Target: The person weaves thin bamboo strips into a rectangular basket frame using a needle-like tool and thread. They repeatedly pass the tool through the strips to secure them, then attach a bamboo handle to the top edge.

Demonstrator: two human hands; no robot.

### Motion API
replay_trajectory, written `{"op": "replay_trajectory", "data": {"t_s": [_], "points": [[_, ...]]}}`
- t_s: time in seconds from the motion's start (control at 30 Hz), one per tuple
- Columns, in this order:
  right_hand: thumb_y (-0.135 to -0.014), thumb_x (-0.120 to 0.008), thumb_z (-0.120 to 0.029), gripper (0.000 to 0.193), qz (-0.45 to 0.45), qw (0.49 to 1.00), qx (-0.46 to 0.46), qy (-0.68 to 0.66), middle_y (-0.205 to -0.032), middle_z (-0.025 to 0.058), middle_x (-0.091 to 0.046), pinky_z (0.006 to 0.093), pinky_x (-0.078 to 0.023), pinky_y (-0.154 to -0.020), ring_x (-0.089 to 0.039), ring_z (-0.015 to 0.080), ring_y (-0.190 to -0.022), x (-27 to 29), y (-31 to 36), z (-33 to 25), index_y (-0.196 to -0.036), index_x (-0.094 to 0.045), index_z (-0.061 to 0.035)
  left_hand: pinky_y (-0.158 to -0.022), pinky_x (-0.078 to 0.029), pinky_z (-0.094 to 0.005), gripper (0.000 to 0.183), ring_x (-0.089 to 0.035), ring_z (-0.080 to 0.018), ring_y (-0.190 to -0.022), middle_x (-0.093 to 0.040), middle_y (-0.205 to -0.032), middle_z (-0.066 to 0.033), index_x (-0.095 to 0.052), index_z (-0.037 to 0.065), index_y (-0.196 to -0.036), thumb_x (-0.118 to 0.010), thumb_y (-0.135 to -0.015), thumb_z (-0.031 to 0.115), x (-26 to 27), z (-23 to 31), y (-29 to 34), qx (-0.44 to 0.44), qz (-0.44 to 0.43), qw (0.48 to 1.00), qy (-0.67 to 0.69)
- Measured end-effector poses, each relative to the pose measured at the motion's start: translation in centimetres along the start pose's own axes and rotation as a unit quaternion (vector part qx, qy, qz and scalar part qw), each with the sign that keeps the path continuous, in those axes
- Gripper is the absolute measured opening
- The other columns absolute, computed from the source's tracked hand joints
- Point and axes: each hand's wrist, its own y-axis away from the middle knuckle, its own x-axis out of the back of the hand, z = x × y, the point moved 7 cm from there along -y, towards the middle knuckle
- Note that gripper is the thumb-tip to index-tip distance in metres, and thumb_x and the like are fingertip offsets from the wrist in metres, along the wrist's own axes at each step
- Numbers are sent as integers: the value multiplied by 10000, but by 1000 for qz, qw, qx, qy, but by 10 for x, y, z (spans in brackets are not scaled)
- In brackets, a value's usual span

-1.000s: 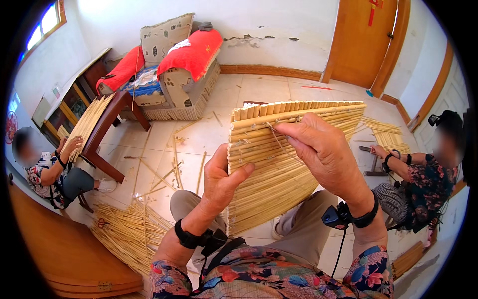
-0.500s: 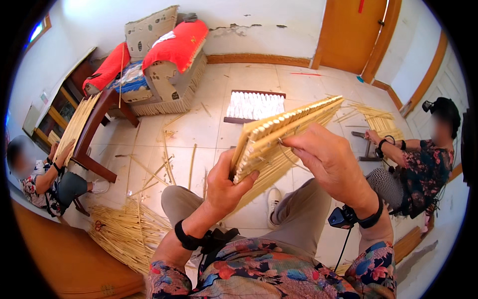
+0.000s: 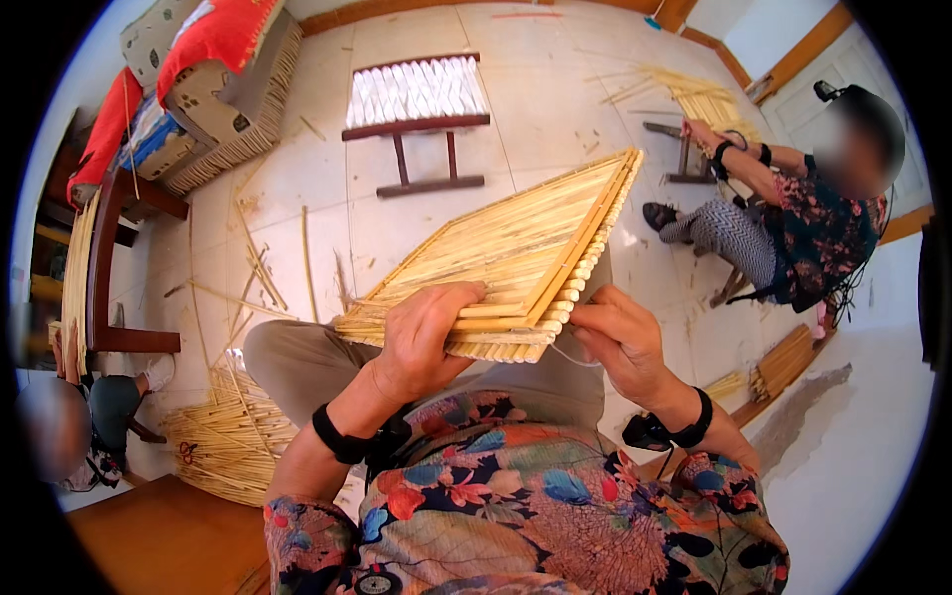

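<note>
Head view, from above: nearest to us are our own flowered sleeves, and from them both hands rise to a woven straw mat point(image 3: 506, 263) held over our lap. Our left hand point(image 3: 421, 337) lies curled over the mat's near edge, fingers point(image 3: 448, 300) folded across the top face and the thumb hidden beneath — a closed hold on the mat. Our right hand point(image 3: 617, 342) sits at the near right corner, fingers bent and pressed against the cut ends of the stalks; we cannot tell whether it grips the mat or only steadies it.

We see the mat as a flat panel of pale yellow stalks laid side by side, with thicker crosswise strips binding its right edge, where round stalk ends show in a row. It is tilted, near edge low and far corner raised. Its long axis runs from lower left by our left hand up to the far right corner, which points away towards a seated person point(image 3: 793, 213) at the right.

Beyond the mat stands a small stool point(image 3: 416, 99) with a white woven seat — well apart from us. Loose straw point(image 3: 223, 436) lies heaped on the tiled floor at our left.
</note>
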Motion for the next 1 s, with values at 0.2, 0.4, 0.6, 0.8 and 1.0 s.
{"op": "replay_trajectory", "data": {"t_s": [0.2, 0.4, 0.6, 0.8, 1.0], "points": [[-856, -608, 76, 283, -12, 993, -77, -86, -794, 40, -487, 237, -420, -536, -522, 106, -632, -22, -1, 31, -1111, -646, -42, -729, -521, -384, 591, -645, -341, -877, -639, -1035, -171, -519, 5, -1136, -767, -600, 4, -24, -23, 34, 149, -27, 986, 67], [-852, -617, 70, 264, -19, 991, -84, -106, -790, 50, -486, 246, -420, -539, -523, 118, -629, -35, -12, 50, -1093, -643, -35, -724, -520, -383, 597, -645, -345, -879, -635, -1057, -164, -513, 9, -1132, -765, -591, -9, -28, -45, 44, 190, -44, 976, 95], [-847, -630, 56, 248, -11, 990, -112, -89, -760, 59, -492, 265, -425, -556, -525, 153, -631, -31, -13, 49, -1076, -646, -39, -786, -511, -370, 679, -618, -309, -981, -602, -1127, -184, -475, 1, -1203, -816, -617, 44, -25, -42, 34, 166, -86, 982, 24], [-836, -644, 49, 250, -13, 993, -99, -69, -769, 69, -511, 275, -433, -573, -531, 175, -648, -22, -22, 52, -1066, -652, -46, -898, -472, -440, 829, -548, -377, -1112, -517, -1244, -251, -440, -38, -1276, -879, -608, 183, -10, -16, 3, 139, -62, 987, -43], [-832, -651, 46, 252, -38, 994, -80, -59, -778, 72, -515, 281, -445, -590, -535, 176, -666, -23, -26, 52, -1064, -656, -53, -859, -508, -436, 705, -572, -397, -1066, -522, -1223, -275, -491, -77, -1216, -850, -659, 163, -18, 0, -26, 110, -33, 992, -45]]}}
